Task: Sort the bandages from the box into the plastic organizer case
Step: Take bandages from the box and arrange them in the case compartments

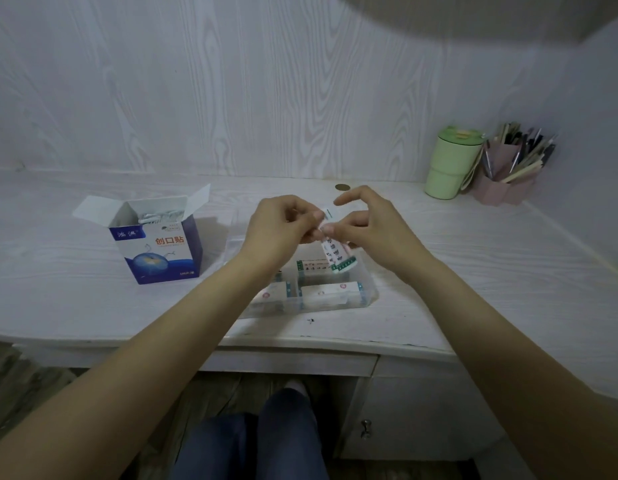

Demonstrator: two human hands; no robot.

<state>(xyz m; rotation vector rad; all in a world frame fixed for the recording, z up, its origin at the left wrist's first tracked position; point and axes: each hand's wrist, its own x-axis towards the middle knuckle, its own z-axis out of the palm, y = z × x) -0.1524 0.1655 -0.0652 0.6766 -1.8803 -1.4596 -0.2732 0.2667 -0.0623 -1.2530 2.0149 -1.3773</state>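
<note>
Both hands, left (279, 226) and right (364, 226), pinch a bandage stack (335, 252) hanging long-axis down, directly above the case (368, 295)

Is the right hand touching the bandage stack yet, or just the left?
Touching. The head view shows both the left hand and right hand pinching the top of the bandage stack above the case.

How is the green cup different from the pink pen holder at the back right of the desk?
The green cup is round and closed by a lid; the pink pen holder has flat, angled sides and an open top. The green cup shows nothing inside, while the pink pen holder is crowded with pens and pencils. Both stand upright, side by side by the wall.
</note>
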